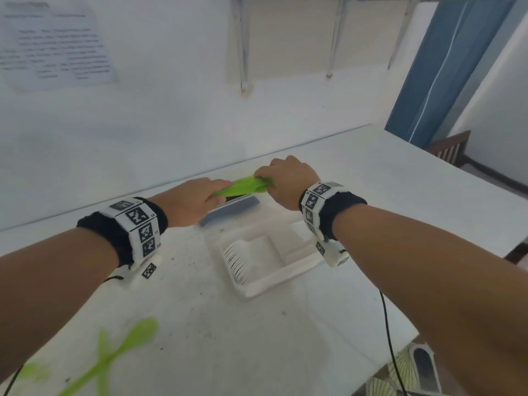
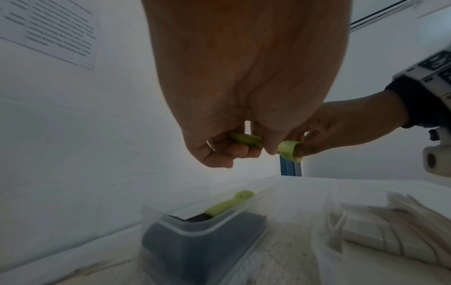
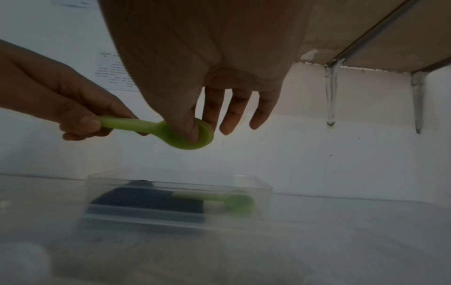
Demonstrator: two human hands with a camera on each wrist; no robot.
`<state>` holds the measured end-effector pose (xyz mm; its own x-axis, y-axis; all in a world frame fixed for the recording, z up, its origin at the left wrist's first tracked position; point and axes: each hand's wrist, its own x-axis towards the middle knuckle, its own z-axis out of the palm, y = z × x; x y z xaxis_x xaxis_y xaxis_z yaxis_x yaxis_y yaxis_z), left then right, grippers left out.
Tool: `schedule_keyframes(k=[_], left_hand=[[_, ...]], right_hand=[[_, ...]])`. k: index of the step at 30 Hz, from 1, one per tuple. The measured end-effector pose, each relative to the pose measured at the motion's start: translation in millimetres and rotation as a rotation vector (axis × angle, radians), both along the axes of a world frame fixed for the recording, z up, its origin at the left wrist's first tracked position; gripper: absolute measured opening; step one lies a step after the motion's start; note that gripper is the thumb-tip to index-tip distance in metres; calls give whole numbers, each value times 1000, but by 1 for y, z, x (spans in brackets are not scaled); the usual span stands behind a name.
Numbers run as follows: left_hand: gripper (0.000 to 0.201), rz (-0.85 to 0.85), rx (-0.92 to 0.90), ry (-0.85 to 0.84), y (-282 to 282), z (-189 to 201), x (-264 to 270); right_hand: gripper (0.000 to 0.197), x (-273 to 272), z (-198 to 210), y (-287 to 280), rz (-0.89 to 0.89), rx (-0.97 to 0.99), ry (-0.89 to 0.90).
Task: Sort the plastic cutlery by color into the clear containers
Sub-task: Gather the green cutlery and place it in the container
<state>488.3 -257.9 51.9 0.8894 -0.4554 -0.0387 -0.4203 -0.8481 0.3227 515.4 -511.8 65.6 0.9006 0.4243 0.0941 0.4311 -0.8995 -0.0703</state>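
Both hands hold a green plastic spoon level above the far clear container. My left hand grips the handle, fingers curled round it. My right hand pinches the bowl between thumb and forefinger, its other fingers hanging straight. Inside that container lies another green spoon on a dark pad. A nearer clear container holds white forks. Several green pieces lie loose at the table's near left.
The white table runs along a white wall with a printed sheet. Shelf brackets hang above. A black cable drops off the table's right edge. A blue door and a wooden chair stand at the right.
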Motion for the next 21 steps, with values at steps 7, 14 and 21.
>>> schedule_keyframes(k=[7,14,21], left_hand=[[42,159,71,-43,-40,11,38],[36,272,140,6,-76,8,64],[25,353,127,11,-81,0,90]], right_hand=[[39,64,8,-31,111,-17,22],[38,125,8,-49,225,-92,115],[31,160,-15,-45,269,-74,221]])
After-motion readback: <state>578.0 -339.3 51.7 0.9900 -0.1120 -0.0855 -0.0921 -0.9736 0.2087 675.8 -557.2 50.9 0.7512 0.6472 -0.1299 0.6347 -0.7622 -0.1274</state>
